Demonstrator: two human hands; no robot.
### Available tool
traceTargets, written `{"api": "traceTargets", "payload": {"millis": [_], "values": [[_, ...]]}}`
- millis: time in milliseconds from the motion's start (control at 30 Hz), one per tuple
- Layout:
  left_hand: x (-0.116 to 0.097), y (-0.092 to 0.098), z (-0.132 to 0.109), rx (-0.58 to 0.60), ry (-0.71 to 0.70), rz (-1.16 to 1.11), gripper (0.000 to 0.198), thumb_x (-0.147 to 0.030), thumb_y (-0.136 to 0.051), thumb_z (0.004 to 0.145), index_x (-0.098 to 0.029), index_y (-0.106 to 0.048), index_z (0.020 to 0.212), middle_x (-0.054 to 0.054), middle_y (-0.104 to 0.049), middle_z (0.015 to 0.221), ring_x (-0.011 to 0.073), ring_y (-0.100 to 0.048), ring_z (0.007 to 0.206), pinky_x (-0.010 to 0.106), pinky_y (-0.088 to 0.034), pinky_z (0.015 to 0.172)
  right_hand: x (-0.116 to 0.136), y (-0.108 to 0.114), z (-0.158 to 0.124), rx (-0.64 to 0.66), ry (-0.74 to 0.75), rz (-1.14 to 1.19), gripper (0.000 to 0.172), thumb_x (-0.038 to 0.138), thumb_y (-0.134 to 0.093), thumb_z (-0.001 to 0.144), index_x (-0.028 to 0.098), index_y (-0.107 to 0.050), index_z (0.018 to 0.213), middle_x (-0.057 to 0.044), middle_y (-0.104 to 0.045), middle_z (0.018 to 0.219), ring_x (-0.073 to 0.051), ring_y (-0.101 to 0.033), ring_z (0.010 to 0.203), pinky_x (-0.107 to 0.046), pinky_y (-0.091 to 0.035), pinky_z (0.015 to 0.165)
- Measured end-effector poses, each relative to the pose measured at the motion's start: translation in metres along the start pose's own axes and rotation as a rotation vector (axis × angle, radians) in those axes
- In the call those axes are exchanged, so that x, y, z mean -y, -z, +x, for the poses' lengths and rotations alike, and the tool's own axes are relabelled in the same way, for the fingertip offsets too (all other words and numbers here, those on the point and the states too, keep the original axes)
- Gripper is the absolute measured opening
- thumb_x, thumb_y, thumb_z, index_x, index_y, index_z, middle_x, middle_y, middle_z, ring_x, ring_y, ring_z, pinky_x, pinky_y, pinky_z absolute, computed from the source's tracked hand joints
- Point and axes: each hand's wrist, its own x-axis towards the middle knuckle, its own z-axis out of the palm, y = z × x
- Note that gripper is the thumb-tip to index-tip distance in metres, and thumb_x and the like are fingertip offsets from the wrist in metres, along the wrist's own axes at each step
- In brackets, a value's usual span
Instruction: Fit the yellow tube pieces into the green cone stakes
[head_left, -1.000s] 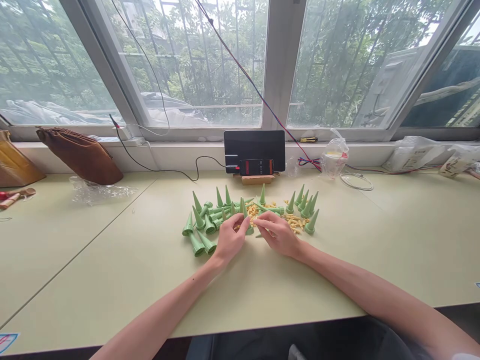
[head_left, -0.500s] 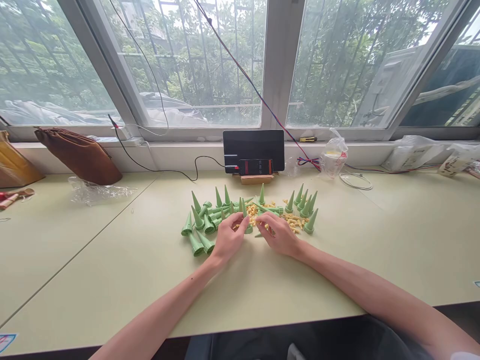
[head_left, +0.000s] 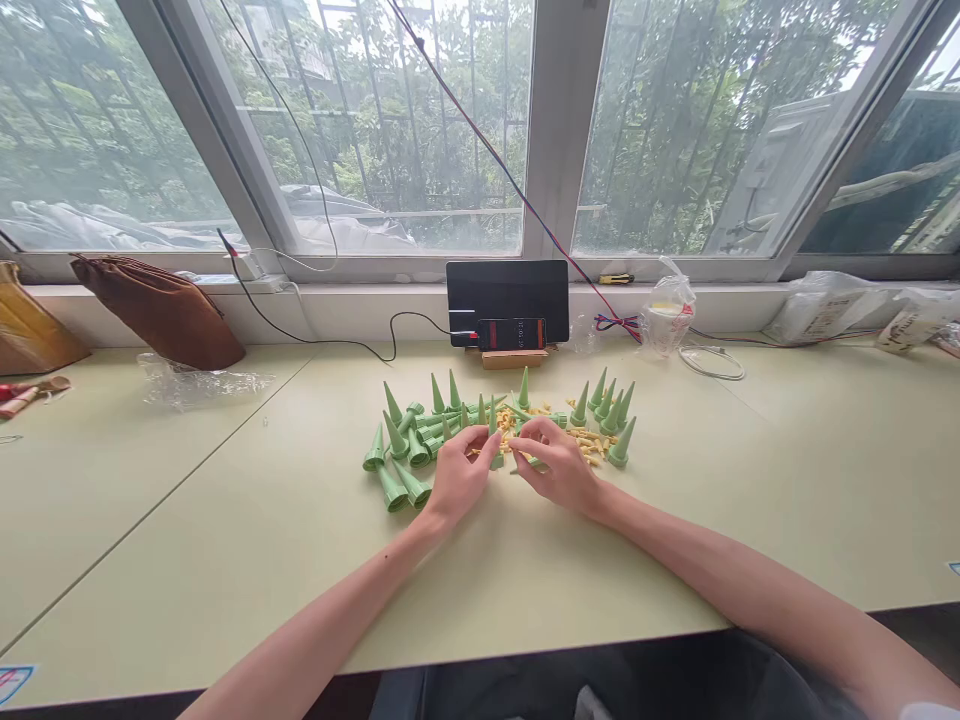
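We grip one green cone [head_left: 493, 418] in our left hand [head_left: 459, 470], thumb on one side and fingers on the other; it stands roughly upright above the table [head_left: 480, 590], at the near middle of the parts. Our right hand [head_left: 559, 468] is just beside it, thumb and fingertips drawn close together near the yellow pieces [head_left: 587, 447]; we cannot make out whether a piece is pinched between them.

Handling: we judge the cone to be light, stiff, hollow plastic, smooth and somewhat slippery along its taper. We should take hold of it low, at the wide collar, since fingers may slide toward the point. The yellow pieces look small, light and firm; they call for a fingertip pinch and may roll. Neither part appears fragile.

Count: we find six upright cones [head_left: 621, 445] at the right, one rear cone [head_left: 523, 390] standing alone at the centre back, and four standing cones [head_left: 396, 440] clearly visible at the left. Two lying cones [head_left: 392, 490] rest at the near left, hollow ends toward us. Further cones overlap behind our left hand, and the yellow pieces are heaped; we cannot count either reliably. Behind the parts we see one phone [head_left: 514, 333] and one dark screen [head_left: 510, 285].
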Motion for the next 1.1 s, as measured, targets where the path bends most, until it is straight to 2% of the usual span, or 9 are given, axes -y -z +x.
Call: {"api": "traceTargets", "payload": {"millis": [133,367,467,567,767,1033,1100], "values": [[0.0011,-0.0004,-0.0003,0.016,0.034,-0.041,0.039,-0.052,-0.060,0.083,-0.015,-0.066,0.095,0.006,-0.066,0.083,0.0185,-0.064,0.074,0.027,-0.056,0.059,0.0000,-0.0002,-0.0001,0.013,0.007,-0.016,0.016,0.014,-0.057,0.088,0.022,-0.066,0.097,-0.005,-0.056,0.087,-0.014,-0.054,0.072,-0.025,-0.046,0.059],[0.0045,0.0002,0.0015,0.020,0.028,-0.034,0.035,-0.048,-0.062,0.083,-0.015,-0.065,0.094,0.006,-0.067,0.084,0.0200,-0.065,0.076,0.028,-0.057,0.058,-0.0039,-0.0025,-0.0030,0.086,0.004,0.018,0.014,0.018,-0.055,0.090,0.021,-0.064,0.101,-0.005,-0.059,0.084,-0.015,-0.056,0.073,-0.025,-0.046,0.061],[0.0064,0.0003,0.0018,0.024,0.015,-0.012,0.034,-0.047,-0.061,0.084,-0.015,-0.065,0.094,0.007,-0.067,0.084,0.0196,-0.065,0.074,0.028,-0.056,0.057,-0.0048,-0.0027,-0.0034,0.117,-0.003,0.013,0.010,0.023,-0.055,0.092,0.020,-0.064,0.096,-0.004,-0.058,0.079,-0.014,-0.054,0.068,-0.025,-0.044,0.059],[0.0077,0.0000,0.0019,0.042,0.005,0.006,0.034,-0.046,-0.061,0.084,-0.014,-0.067,0.093,0.007,-0.067,0.084,0.0191,-0.064,0.073,0.026,-0.054,0.055,-0.0041,-0.0022,-0.0030,0.159,-0.005,0.008,0.013,0.023,-0.051,0.095,0.018,-0.062,0.089,-0.004,-0.057,0.075,-0.013,-0.051,0.065,-0.024,-0.041,0.059],[0.0072,0.0000,0.0025,0.071,-0.010,0.028,0.033,-0.044,-0.061,0.084,-0.014,-0.070,0.091,0.006,-0.069,0.084,0.0183,-0.064,0.074,0.026,-0.053,0.061,-0.0012,0.0001,-0.0013,0.229,-0.023,0.023,0.017,0.020,-0.048,0.095,0.018,-0.057,0.080,-0.002,-0.055,0.072,-0.013,-0.049,0.064,-0.024,-0.037,0.058],[0.0054,0.0002,0.0029,0.089,-0.027,0.061,0.033,-0.044,-0.061,0.084,-0.017,-0.075,0.098,0.007,-0.074,0.097,0.0209,-0.066,0.084,0.029,-0.055,0.071,-0.0014,0.0000,-0.0020,0.269,-0.024,0.048,0.023,0.018,-0.044,0.095,0.018,-0.050,0.074,-0.001,-0.052,0.066,-0.012,-0.044,0.059,-0.024,-0.033,0.056],[0.0052,0.0000,0.0030,0.102,-0.003,0.048,0.037,-0.046,-0.061,0.083,-0.018,-0.075,0.102,0.007,-0.073,0.098,0.0207,-0.066,0.082,0.028,-0.055,0.066,-0.0017,-0.0005,-0.0025,0.272,-0.029,0.053,0.024,0.018,-0.043,0.096,0.019,-0.049,0.073,-0.001,-0.052,0.066,-0.013,-0.043,0.059,-0.024,-0.033,0.056]]}}
